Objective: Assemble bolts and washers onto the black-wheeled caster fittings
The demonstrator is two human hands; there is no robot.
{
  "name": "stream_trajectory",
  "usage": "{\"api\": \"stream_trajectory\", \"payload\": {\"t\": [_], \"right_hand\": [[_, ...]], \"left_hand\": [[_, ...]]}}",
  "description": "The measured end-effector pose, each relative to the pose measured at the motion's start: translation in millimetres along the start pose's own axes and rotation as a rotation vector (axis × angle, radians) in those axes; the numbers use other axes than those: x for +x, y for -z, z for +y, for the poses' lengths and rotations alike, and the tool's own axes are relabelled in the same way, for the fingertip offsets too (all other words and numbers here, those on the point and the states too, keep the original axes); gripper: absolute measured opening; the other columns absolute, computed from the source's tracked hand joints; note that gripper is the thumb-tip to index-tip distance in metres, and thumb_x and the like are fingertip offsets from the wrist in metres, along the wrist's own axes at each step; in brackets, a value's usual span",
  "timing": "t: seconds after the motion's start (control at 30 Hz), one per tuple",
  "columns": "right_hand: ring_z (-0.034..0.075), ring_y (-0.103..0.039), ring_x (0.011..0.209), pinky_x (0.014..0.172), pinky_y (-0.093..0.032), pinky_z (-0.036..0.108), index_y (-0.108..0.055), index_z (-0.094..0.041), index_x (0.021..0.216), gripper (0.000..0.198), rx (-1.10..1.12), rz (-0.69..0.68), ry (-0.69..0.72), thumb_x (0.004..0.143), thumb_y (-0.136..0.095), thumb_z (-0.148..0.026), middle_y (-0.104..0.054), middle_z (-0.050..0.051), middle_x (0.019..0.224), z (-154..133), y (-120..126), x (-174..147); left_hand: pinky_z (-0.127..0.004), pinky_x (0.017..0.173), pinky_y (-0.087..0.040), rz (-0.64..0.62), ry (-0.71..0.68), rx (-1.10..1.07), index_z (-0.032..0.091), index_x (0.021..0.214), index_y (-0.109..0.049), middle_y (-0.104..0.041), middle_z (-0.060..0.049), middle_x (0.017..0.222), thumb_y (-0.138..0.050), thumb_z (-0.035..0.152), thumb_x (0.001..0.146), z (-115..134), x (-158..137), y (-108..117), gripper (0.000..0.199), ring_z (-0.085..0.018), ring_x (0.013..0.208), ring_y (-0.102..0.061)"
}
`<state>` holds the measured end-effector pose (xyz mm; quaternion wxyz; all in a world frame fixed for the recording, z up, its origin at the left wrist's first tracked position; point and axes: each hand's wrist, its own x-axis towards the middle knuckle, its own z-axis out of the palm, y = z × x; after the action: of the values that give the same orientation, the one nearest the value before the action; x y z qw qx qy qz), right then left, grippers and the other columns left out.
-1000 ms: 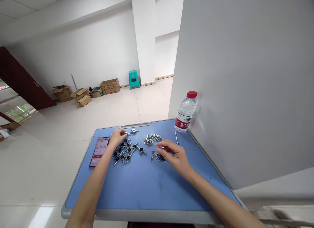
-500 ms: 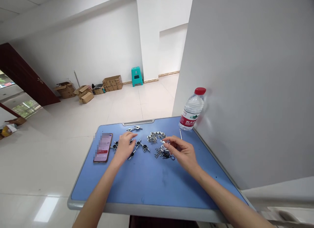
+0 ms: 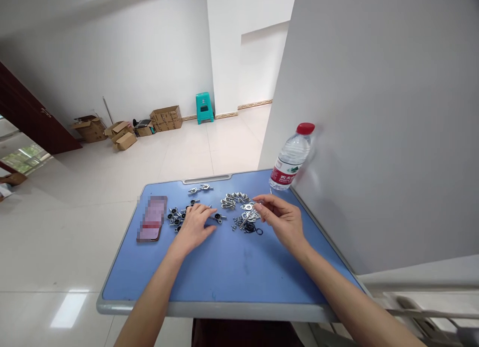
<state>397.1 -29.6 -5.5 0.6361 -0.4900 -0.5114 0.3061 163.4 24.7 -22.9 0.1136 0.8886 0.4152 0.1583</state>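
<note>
My left hand (image 3: pixel 194 230) lies palm down over a group of small silver parts with round black centres (image 3: pixel 174 215), fingers stretched and thumb apart. It hides some of these parts; one metal part (image 3: pixel 218 217) shows beyond its fingertips. Thumb and index finger of my right hand (image 3: pixel 283 221) pinch a thin metal rod (image 3: pixel 248 217), slanting down over the small pieces; its exact kind is unclear. Below it are flat silver plates (image 3: pixel 247 207), tiny screw-like pieces (image 3: pixel 236 225) and black rings (image 3: pixel 259 231). Curved silver clips (image 3: pixel 228 202) lie in an arc behind them.
A phone (image 3: pixel 152 218) lies at the table's left side. Two silver forked parts (image 3: pixel 205 187) sit near the far edge of the blue table (image 3: pixel 224 277). A water bottle (image 3: pixel 292 157) stands back right against a grey wall. Cardboard boxes (image 3: pixel 165 118) and a green stool (image 3: pixel 204 107) stand beyond.
My left hand has come down flatter over the black-centred parts. My right hand's fingers have closed more, and a thin rod now shows in its pinch. The view has shifted slightly.
</note>
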Motion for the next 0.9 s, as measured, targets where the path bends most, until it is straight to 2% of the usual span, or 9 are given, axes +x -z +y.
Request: {"api": "stream_trajectory", "payload": {"t": [0.1,0.27,0.43,0.6,0.73,0.9], "right_hand": [[0.011,-0.044,0.05,0.047,-0.038,0.026,-0.07,-0.021,0.082,0.022,0.009,0.006,-0.002,0.076,-0.071,-0.042,-0.051,-0.002,0.06,1.0,1.2,1.2],[0.011,-0.043,0.049,0.045,-0.036,0.026,-0.07,-0.021,0.082,0.025,-0.006,0.001,-0.013,0.076,-0.071,-0.045,-0.05,-0.002,0.059,2.6,1.9,2.1],[0.011,-0.043,0.051,0.048,-0.038,0.026,-0.069,-0.021,0.083,0.022,0.005,0.0,-0.027,0.077,-0.07,-0.042,-0.05,-0.002,0.061,4.2,3.4,2.8],[0.014,-0.05,0.061,0.057,-0.043,0.027,-0.067,-0.021,0.091,0.026,-0.017,-0.031,-0.047,0.085,-0.06,-0.045,-0.054,0.0,0.069,6.4,6.4,7.5],[0.015,-0.052,0.059,0.06,-0.045,0.028,-0.061,-0.021,0.1,0.029,-0.027,-0.071,-0.089,0.09,-0.05,-0.046,-0.052,-0.003,0.061,8.6,8.9,11.7],[0.015,-0.051,0.051,0.055,-0.043,0.028,-0.055,-0.021,0.094,0.025,-0.081,-0.115,-0.19,0.088,-0.048,-0.044,-0.05,-0.005,0.055,12.9,11.4,15.7]], "left_hand": [[-0.04,0.095,-0.035,0.019,-0.027,0.015,0.023,0.125,-0.054,-0.061,-0.005,0.119,-0.064,0.015,0.085,1.0,2.6,-2.2,0.042,-0.024,0.113,-0.049],[-0.04,0.09,-0.036,-0.009,-0.058,0.076,0.024,0.126,-0.054,-0.063,-0.005,0.114,-0.061,0.016,0.087,4.5,8.1,-6.4,0.04,-0.025,0.109,-0.051],[-0.04,0.086,-0.036,-0.034,-0.062,0.106,0.021,0.11,-0.062,-0.067,-0.005,0.103,-0.057,0.013,0.09,7.0,9.2,-6.0,0.022,-0.025,0.102,-0.053],[-0.04,0.084,-0.037,-0.055,-0.089,0.098,0.021,0.102,-0.064,-0.067,-0.005,0.095,-0.055,0.011,0.09,11.4,2.5,-2.0,0.019,-0.025,0.096,-0.055],[-0.038,0.083,-0.038,-0.112,-0.111,0.058,0.022,0.102,-0.064,-0.067,-0.004,0.093,-0.054,0.011,0.09,16.7,-4.3,2.8,0.019,-0.023,0.093,-0.055],[-0.036,0.084,-0.037,-0.202,-0.13,-0.014,0.023,0.098,-0.064,-0.066,-0.001,0.089,-0.056,0.009,0.088,24.5,-8.4,7.9,0.018,-0.022,0.091,-0.055]]}}
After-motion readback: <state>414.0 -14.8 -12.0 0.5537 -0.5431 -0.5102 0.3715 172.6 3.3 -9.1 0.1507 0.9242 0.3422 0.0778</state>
